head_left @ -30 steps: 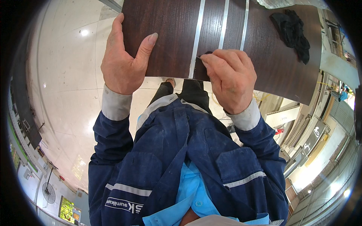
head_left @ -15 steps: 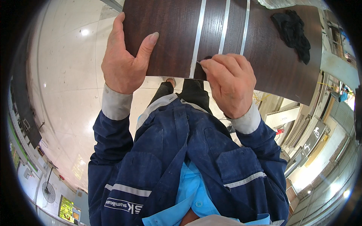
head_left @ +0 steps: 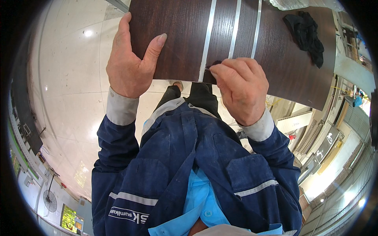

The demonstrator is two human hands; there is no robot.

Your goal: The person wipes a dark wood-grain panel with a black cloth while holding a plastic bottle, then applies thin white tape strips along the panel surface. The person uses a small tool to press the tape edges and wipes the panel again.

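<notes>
Brown panel (head_left: 177, 51), white-lettered jacket (head_left: 173, 145); left fingers (head_left: 124, 29) spread, right fingers (head_left: 241, 69) pinching something dark (head_left: 216, 62)

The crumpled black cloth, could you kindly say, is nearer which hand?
Right. The right hand is left of the cloth, not touching it; the left hand is farther left, at the left edge of the dark panel.

The panel (head_left: 173, 35) looks wood-grained, its strips (head_left: 208, 35) shiny and metallic
</notes>
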